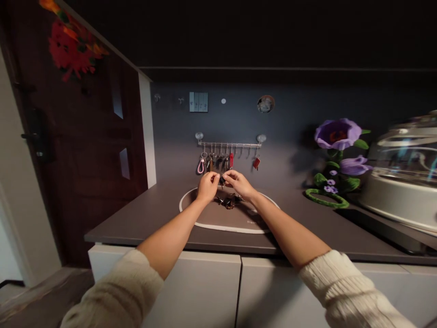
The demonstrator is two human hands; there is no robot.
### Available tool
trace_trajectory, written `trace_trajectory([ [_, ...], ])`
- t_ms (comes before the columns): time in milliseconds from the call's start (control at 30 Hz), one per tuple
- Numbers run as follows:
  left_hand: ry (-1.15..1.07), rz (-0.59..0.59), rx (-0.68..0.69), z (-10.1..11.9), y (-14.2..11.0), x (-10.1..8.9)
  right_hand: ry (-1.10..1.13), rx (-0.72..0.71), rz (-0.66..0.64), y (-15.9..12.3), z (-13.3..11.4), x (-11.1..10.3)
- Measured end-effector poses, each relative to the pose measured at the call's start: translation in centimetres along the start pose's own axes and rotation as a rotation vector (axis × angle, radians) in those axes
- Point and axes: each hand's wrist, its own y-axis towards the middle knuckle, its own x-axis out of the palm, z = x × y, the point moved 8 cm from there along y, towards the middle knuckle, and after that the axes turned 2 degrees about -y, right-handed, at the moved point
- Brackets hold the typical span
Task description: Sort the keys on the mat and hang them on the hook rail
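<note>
My left hand [209, 186] and my right hand [239, 183] are close together above an oval mat, in front of a hook rack. The fingertips of both are pinched on a small dark set of keys [222, 181] that hangs between them; its ring is too small to make out. Below, on the brown mat [208, 216] with its pale rim, lies a bunch of dark keys [228, 202], partly in shadow. Behind the hands, the clear hook rack [239, 145] carries several key sets, among them a pink loop [200, 166], a red strap [231, 160] and a red tag [256, 163].
The mat rests on a dark countertop [143, 214] over white cabinets [205, 287]. Purple artificial flowers [337, 134] and a white appliance with a clear dome [403, 196] stand at the right. A dark red door [82, 182] is at the left.
</note>
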Motion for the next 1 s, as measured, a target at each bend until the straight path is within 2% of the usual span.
trace_trajectory([
  [300, 0.158, -0.019, 0.010, -0.5, -0.4, 0.2, 0.101, 0.044, 0.221, 0.9, 0.6, -3.8],
  [600, 0.233, -0.040, 0.004, -1.0, -0.6, 0.4, 0.033, 0.077, 0.509, 4.6, -0.9, -8.0],
  [800, 0.256, -0.057, -0.011, -1.1, -0.7, 0.5, -0.026, 0.150, 0.620, 6.8, -0.5, -8.9],
  [1000, 0.257, -0.069, -0.008, -1.1, -0.6, 0.6, -0.030, 0.224, 0.736, 7.6, 0.7, -9.4],
])
